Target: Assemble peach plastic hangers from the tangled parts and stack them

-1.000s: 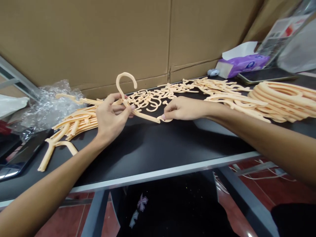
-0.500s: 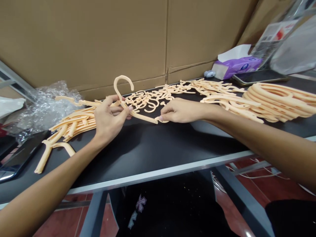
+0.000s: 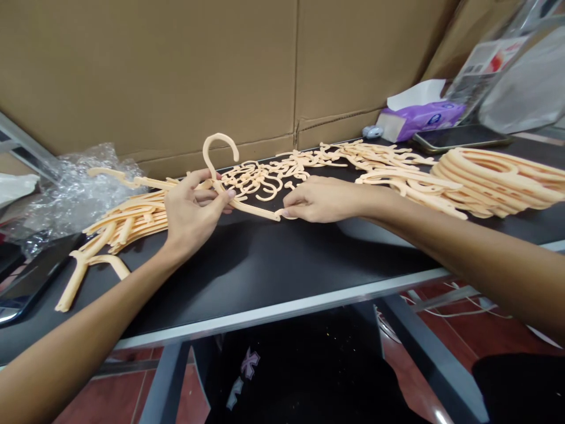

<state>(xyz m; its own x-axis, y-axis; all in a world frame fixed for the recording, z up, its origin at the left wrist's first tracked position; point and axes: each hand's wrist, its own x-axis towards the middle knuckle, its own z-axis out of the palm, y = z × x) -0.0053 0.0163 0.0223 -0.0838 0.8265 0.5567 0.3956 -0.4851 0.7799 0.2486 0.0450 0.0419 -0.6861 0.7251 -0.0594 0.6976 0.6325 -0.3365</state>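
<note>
A peach plastic clothes hanger (image 3: 256, 210) is held above the black table, its hook (image 3: 220, 139) pointing up. My left hand (image 3: 192, 206) is closed round its middle, just below the hook, with the thumb in front. At the right end of the hanger's arm, my right hand (image 3: 320, 199) pinches a small peach piece (image 3: 289, 216); the fingertips cover most of it. I cannot tell whether that piece is joined to the arm. Behind the hands lies a spread of loose peach hooks and small parts (image 3: 260, 176).
Peach hanger arms (image 3: 128, 221) are piled at left, beside crumpled clear plastic (image 3: 83, 182) and a dark phone (image 3: 35, 274). To the right are stacked hangers (image 3: 494, 182), another phone (image 3: 461, 138) and a purple tissue pack (image 3: 424, 118). A cardboard wall (image 3: 176, 76) stands behind.
The view has shifted very slightly. Both hands keep their hold on the hanger and the small piece, with hardly any movement.
</note>
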